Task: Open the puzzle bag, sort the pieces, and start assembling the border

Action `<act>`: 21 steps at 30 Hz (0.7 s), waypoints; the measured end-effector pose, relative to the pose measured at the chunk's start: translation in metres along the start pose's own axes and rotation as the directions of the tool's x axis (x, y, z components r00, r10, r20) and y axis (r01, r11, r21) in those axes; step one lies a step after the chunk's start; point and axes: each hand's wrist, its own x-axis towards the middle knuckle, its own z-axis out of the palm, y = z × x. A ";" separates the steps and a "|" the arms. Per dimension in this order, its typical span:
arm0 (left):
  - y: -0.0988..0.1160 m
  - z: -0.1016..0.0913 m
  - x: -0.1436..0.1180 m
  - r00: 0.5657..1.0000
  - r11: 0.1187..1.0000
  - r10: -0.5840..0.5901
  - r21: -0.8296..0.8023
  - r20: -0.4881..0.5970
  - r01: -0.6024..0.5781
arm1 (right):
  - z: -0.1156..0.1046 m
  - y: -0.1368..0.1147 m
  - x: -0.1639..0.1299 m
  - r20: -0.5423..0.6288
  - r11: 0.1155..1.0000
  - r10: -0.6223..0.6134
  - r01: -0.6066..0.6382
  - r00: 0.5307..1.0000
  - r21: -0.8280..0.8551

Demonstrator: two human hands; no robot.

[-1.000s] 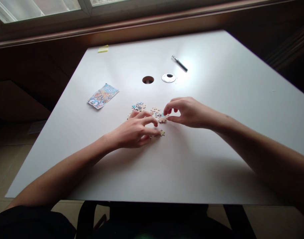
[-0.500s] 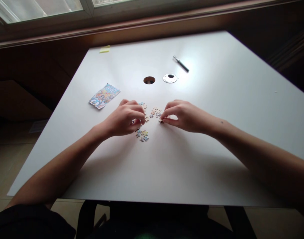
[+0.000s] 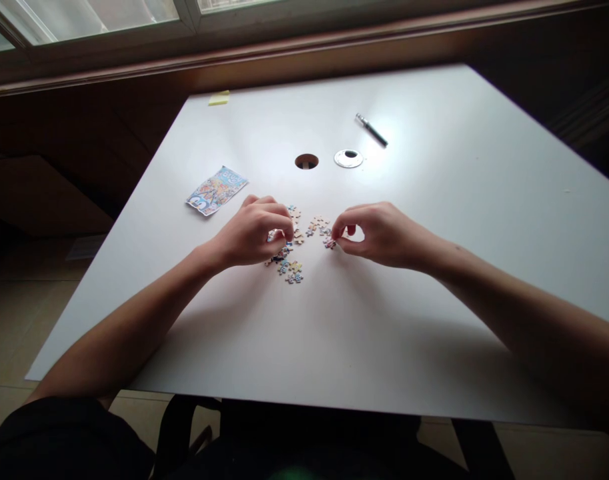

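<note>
Here both hands (image 3: pixel 257 230) (image 3: pixel 379 233) pinch puzzle pieces (image 3: pixel 290 270).

white table (image 3: pixel 434 280) | on it: loose puzzle pieces (image 3: pixel 294 270), picture card (image 3: pixel 217 190), pen (image 3: pixel 371 129), yellow sticky note (image 3: pixel 219 98), silver cap (image 3: pixel 348 158)

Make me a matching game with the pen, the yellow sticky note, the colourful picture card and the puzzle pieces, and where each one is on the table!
Things:
1. pen
2. yellow sticky note
3. colourful picture card
4. puzzle pieces

Places:
A. between the left hand and right hand
B. far left corner of the table
C. far side, beyond the round silver cap
D. left of the hands, near the left edge

Pairs: 1-C, 2-B, 3-D, 4-A
</note>
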 end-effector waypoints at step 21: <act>0.032 0.025 0.000 0.952 0.961 0.274 -0.005 0.137 -0.276 | -0.071 0.079 -0.005 0.260 0.935 0.330 -0.276 0.907 -0.224</act>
